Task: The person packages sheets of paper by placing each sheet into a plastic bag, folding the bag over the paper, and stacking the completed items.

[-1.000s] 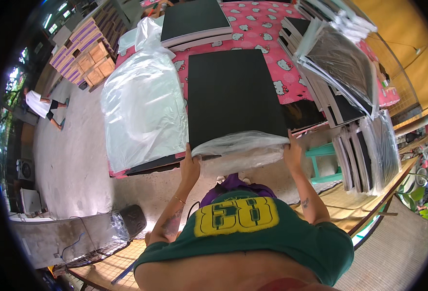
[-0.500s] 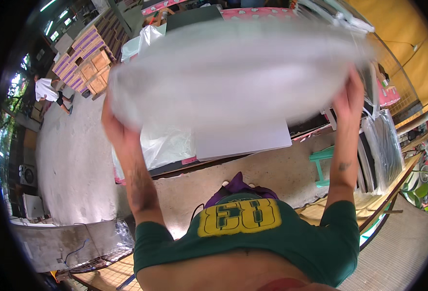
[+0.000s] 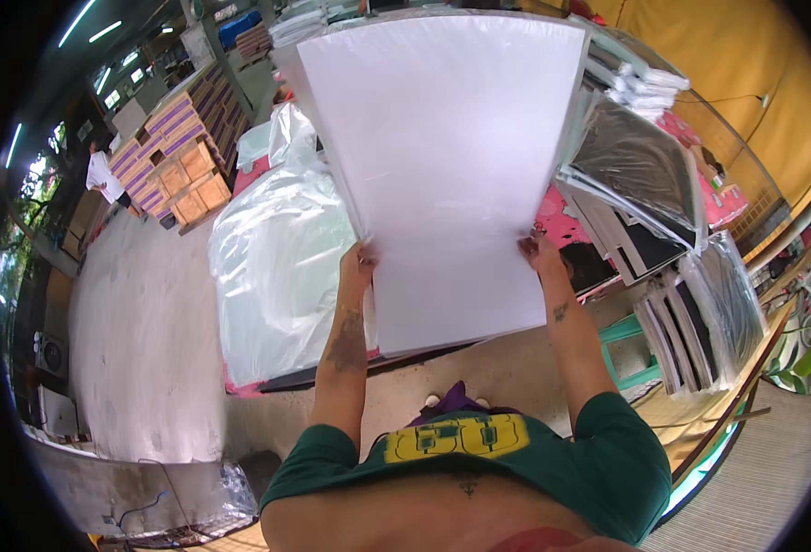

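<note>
A large white sheet (image 3: pixel 451 129) with clear, plastic-like margins rises away from me, its far end higher and closer to my view. My left hand (image 3: pixel 359 264) pinches its near left corner. At the near right corner my right hand (image 3: pixel 538 253) is closed on the same sheet, fingers slightly blurred. Directly below and nearer to me, a stack of white boards (image 3: pixel 461 299) lies flat at the table's front edge. Whether the held sheet's lower edge touches this stack, I cannot tell.
A pile under clear plastic film (image 3: pixel 281 267) lies left of the boards. On the right are a plastic-wrapped dark panel (image 3: pixel 640 156), upright wrapped panels (image 3: pixel 700 313) and a green stool (image 3: pixel 631 354). Stacked cartons (image 3: pixel 189 138) and a person (image 3: pixel 107 179) are at the far left.
My hands have come lower and closer together. The sheet has swung from a blurred, wide, sideways spread to standing lengthwise away from me. More of the film-covered pile shows on the left.
</note>
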Demonstrator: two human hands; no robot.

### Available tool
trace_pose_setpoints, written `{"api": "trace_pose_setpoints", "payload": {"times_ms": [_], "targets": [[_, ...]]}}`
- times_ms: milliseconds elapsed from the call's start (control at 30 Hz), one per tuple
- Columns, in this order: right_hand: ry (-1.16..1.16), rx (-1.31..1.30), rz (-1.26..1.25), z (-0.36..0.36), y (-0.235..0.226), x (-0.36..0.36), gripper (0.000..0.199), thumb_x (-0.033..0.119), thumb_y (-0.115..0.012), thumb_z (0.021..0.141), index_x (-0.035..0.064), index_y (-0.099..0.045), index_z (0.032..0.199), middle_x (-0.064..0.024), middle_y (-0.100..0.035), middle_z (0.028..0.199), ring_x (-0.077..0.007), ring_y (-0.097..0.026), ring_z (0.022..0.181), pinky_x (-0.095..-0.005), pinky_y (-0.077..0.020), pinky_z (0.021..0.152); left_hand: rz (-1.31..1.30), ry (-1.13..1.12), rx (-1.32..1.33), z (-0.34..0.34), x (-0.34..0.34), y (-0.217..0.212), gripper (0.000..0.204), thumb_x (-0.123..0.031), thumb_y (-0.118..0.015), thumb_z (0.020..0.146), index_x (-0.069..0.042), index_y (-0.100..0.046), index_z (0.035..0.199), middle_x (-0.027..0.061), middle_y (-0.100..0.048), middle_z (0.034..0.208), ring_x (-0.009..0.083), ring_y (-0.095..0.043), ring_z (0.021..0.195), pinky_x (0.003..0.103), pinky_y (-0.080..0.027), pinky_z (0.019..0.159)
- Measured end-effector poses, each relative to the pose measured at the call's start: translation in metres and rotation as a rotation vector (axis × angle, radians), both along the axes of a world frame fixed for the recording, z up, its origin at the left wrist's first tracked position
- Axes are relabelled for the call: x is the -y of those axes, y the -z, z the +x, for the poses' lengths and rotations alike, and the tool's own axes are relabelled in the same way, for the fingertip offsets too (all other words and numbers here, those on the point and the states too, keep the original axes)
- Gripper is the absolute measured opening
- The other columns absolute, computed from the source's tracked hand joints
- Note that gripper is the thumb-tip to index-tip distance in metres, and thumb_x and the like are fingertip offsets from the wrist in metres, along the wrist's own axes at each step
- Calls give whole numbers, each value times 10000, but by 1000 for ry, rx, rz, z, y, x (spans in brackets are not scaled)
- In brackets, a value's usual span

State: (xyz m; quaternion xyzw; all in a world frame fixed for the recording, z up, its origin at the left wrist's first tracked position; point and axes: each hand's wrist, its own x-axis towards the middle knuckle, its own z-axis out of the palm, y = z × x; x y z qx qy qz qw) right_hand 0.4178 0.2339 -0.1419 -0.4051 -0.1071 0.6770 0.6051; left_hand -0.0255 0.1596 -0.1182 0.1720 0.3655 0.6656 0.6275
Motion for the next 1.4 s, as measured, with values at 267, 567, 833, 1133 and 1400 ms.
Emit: {"api": "trace_pose_setpoints", "payload": {"times_ms": [267, 567, 833, 1133, 1400], "targets": [[-64, 690, 613, -25, -128, 33, 332, 268, -657, 836, -2, -595, 1018, -51, -637, 848, -130, -578, 751, -264, -462, 690, 384, -297, -1022, 41, 14, -92, 191, -187, -561, 887, -9, -575, 955, 30, -547, 791, 84, -497, 708, 203, -398, 665], [295, 686, 386, 182, -215, 57, 443, 239, -687, 804, -12, -523, 1130, -122, -609, 1003, -204, -587, 896, -337, -474, 786, 370, 390, -404, 189, -42, -186, 256, -235, -542, 897, 16, -570, 942, 86, -589, 794, 147, -586, 631, 279, -515, 600], [-109, 2233, 379, 142, -235, 78, 573, 556, -599, 755, 246, -528, 1232, -123, -463, 1283, -334, -440, 1186, -529, -354, 945, 136, 424, -119, 334, -144, -168, 205, -132, -491, 897, 33, -441, 1008, 160, -565, 854, 321, -648, 755, 443, -550, 650], [-91, 2208, 541, 217, -169, 30, 441, 401, -584, 821, 188, -542, 1205, -133, -503, 1242, -352, -482, 1136, -460, -403, 932, 487, 138, -1302, 109, 26, -92, 204, -157, -615, 828, -1, -635, 957, 97, -663, 824, 154, -637, 791, 298, -504, 694], [-228, 1472, 1157, -66, -137, 85, 415, 104, -648, 803, 78, -520, 1196, -128, -558, 1107, -220, -544, 985, -335, -426, 858, -622, 179, -2161, -143, 186, -35, 371, -184, -555, 771, -115, -547, 1135, 105, -619, 1060, 303, -578, 987, 478, -420, 863]]}}
